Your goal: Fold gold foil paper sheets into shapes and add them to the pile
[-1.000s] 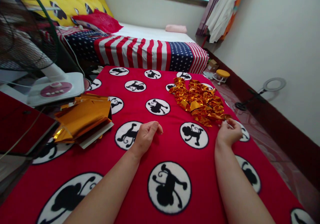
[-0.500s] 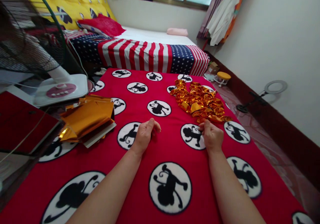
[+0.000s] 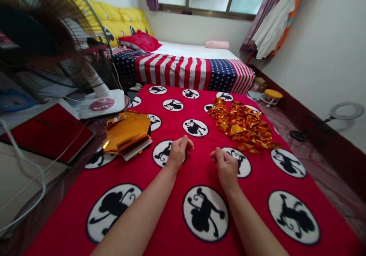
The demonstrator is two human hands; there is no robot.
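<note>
At the far left a dark red panel point(image 3: 51, 130) lies tilted, and beside it a fan point(image 3: 113, 102) stands on its white base, its cage partly blurred. Just in front of the base, a loose stack of gold foil sheets point(image 3: 128, 130) rests on the left edge of the red cloth point(image 3: 200, 164), which is printed with black monkeys in white circles. Next, the left hand point(image 3: 177, 153) is over the cloth, thumb uppermost, fingers curled; whether they grip anything I cannot tell. Apart from it, the right hand point(image 3: 226, 167) has bent fingers pointing inward, their hold equally unclear. Beyond it, to the right, crumpled-looking gold foil pieces point(image 3: 243, 125) lie heaped on the cloth. A yellow-topped stool point(image 3: 273, 94) stands farther right on the floor.
</note>
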